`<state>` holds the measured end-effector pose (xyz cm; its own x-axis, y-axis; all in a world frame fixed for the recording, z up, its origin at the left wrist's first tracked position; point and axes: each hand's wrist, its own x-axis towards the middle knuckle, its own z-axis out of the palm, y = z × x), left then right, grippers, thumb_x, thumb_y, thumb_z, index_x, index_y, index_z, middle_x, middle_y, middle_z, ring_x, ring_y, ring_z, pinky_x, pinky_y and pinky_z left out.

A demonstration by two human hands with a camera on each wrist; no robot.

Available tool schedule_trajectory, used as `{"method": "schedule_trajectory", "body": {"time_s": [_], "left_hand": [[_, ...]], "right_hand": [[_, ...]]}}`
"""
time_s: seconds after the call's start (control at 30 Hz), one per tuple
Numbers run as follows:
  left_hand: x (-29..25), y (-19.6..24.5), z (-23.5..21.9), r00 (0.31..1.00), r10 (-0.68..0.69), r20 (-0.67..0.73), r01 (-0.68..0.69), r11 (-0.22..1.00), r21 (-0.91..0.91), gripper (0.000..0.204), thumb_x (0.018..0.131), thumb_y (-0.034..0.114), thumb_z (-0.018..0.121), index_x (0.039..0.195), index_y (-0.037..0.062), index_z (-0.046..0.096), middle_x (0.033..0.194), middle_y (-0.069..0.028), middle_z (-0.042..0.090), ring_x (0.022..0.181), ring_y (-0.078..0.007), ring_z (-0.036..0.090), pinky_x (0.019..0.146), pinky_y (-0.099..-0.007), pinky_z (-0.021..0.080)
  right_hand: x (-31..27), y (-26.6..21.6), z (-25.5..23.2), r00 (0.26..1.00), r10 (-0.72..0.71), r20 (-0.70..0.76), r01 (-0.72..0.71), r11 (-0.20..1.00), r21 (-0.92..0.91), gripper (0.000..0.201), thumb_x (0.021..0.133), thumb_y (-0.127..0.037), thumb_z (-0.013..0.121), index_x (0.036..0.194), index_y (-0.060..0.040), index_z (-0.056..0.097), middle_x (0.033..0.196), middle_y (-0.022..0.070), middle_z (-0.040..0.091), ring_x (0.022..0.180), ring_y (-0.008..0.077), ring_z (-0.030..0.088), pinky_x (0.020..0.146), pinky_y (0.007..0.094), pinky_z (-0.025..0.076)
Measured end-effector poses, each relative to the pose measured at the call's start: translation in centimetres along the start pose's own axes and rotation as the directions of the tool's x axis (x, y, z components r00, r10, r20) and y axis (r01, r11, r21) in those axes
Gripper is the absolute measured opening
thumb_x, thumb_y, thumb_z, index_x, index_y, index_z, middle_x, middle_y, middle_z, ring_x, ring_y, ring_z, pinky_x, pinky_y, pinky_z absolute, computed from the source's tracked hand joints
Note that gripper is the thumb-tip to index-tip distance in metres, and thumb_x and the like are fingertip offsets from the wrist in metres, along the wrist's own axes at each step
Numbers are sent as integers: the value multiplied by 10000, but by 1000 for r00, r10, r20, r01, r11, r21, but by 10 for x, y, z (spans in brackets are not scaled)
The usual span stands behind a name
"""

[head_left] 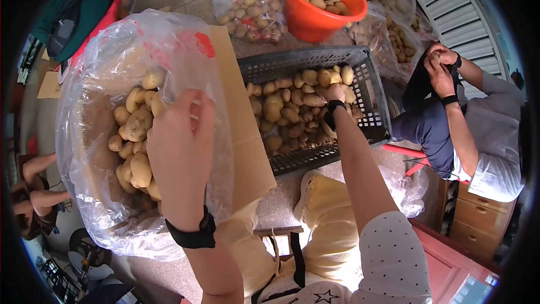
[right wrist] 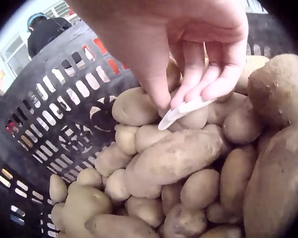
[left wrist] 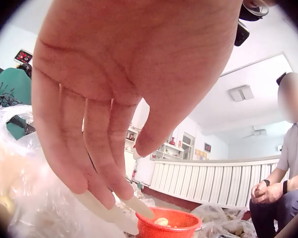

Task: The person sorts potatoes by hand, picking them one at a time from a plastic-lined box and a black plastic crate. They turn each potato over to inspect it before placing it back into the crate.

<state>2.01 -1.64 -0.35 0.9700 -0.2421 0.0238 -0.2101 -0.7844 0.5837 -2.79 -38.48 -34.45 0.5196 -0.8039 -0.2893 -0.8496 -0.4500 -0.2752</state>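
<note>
In the head view my left hand (head_left: 183, 141) is over the plastic-lined cardboard box (head_left: 244, 135), beside the pale potatoes (head_left: 140, 125) heaped inside. Its fingers hang loosely bent, and the left wrist view shows the palm holding nothing. My right hand (head_left: 335, 94) reaches down into the black plastic crate (head_left: 320, 160), which holds many potatoes of mixed sizes. Seen from the right wrist, its fingertips and thumb point down right at a small potato (right wrist: 192, 119), with a long potato (right wrist: 181, 153) just below. The far side of that hand's grasp is hidden.
Behind the crate stands an orange bucket (head_left: 318, 25) of potatoes, between clear bags (head_left: 253, 8) of more potatoes. To the right sits a person (head_left: 484, 129) with hands together. Another person's legs (head_left: 42, 197) show at far left. Wooden drawers (head_left: 478, 219) stand at lower right.
</note>
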Motion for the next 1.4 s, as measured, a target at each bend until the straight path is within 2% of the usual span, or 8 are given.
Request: {"method": "schedule_trajectory", "body": {"time_s": [0.27, 0.53, 0.93, 1.0, 1.2, 1.27, 1.33, 1.4], "left_hand": [[-2, 1, 1, 1000, -4, 3, 4, 1000, -6, 241, 887, 224, 545, 976, 29, 656, 807, -132, 684, 686, -260, 670, 644, -361, 509], [-2, 2, 3, 1000, 18, -10, -18, 1000, -2, 216, 883, 215, 559, 940, 30, 655, 787, -130, 679, 667, -257, 662, 633, -368, 504], [-2, -1, 1, 999, 39, -19, -39, 999, -14, 195, 880, 200, 564, 928, 36, 658, 777, -131, 680, 678, -265, 669, 624, -370, 513], [-2, -1, 0, 999, 40, -1, -40, 999, -36, 202, 878, 205, 562, 933, 37, 659, 790, -133, 681, 698, -271, 670, 633, -370, 514], [-8, -5, -5, 998, 55, -44, -57, 997, -48, 220, 871, 226, 561, 941, 44, 663, 800, -132, 681, 706, -282, 666, 646, -378, 514], [-10, -8, -7, 997, 63, -45, -66, 996, -57, 221, 870, 231, 561, 937, 48, 664, 799, -129, 681, 711, -284, 666, 647, -380, 513], [-13, -9, -9, 997, 67, -49, -70, 996, -59, 222, 869, 237, 560, 934, 52, 666, 798, -127, 681, 717, -285, 665, 648, -382, 513], [-19, -7, -9, 995, 87, -41, -88, 996, -29, 221, 866, 251, 560, 928, 69, 670, 795, -119, 681, 726, -290, 662, 652, -383, 510]], "right_hand": [[9, 6, 3, 998, 32, 47, -33, 999, 11, 514, 609, -441, 787, 867, -7, 693, 889, 164, 699, 867, 275, 678, 790, 389, 533], [4, -11, 2, 986, 169, -12, -169, 985, -47, 676, 578, -467, 825, 1064, -48, 614, 1012, 168, 671, 966, 281, 654, 823, 389, 528], [-15, -10, -37, 948, -160, -274, 93, 966, -242, 592, 529, -480, 840, 892, -32, 705, 912, 147, 690, 872, 305, 664, 766, 384, 534], [-24, -16, -67, 995, -65, 79, 70, 995, -66, 633, 530, -481, 844, 913, 2, 698, 978, 172, 680, 1067, 295, 593, 870, 376, 500], [-73, -24, -124, 954, -73, 290, -64, 898, 435, 571, 597, -384, 873, 889, 67, 680, 874, 86, 681, 789, 115, 649, 679, 233, 545], [-101, -30, -143, 885, -226, 407, -161, 671, 724, 454, 706, -286, 825, 982, 37, 665, 942, 60, 662, 780, 114, 640, 739, 224, 552], [-126, -38, -160, 868, -231, 440, -209, 633, 745, 457, 772, -256, 778, 1074, 47, 616, 1027, 75, 648, 916, 140, 633, 845, 255, 534], [-149, -40, -174, 786, -373, 492, -377, 341, 861, 466, 787, -210, 764, 1130, 45, 576, 1093, 113, 632, 980, 185, 629, 868, 289, 535]]}}
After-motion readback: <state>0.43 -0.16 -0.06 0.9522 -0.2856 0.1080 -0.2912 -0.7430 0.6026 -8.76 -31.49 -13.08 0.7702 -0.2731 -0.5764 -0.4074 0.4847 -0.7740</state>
